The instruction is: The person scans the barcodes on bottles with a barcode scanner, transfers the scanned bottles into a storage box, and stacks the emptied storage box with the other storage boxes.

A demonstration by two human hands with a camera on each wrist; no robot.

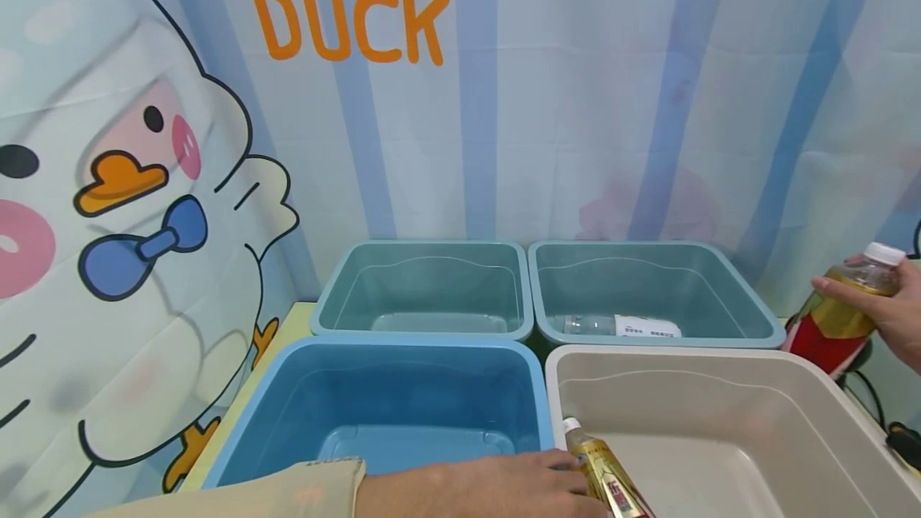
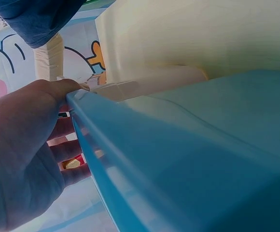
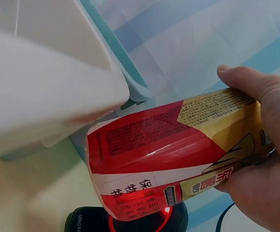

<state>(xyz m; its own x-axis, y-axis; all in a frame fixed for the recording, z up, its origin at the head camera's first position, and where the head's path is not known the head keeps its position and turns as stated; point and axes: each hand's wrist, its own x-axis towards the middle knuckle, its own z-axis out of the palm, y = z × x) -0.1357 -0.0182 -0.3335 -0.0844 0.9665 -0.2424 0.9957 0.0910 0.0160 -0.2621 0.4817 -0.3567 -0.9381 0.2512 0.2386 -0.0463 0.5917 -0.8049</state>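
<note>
At the far right, my right hand point(image 1: 892, 314) grips a plastic bottle point(image 1: 838, 322) with a white cap and a red-and-gold label. In the right wrist view the hand point(image 3: 270, 130) wraps its upper part, and the bottle's base point(image 3: 99, 169) tilts down over a black device point(image 3: 149, 220) with a glowing red ring. My left hand point(image 1: 496, 486) lies across the rim between the blue bin point(image 1: 528, 354) and the beige bin point(image 1: 691, 354), fingers extended to the beige side. Its fingertips are right at a gold bottle point(image 1: 600, 466) with a white cap, leaning inside the beige bin.
Behind stand two teal bins, the left bin point(image 1: 424, 250) and the right bin point(image 1: 647, 250); a clear bottle point(image 1: 622, 326) with a white label lies in the right one. Black cables point(image 1: 874, 394) run at the right edge. A printed duck curtain point(image 1: 561, 102) hangs behind.
</note>
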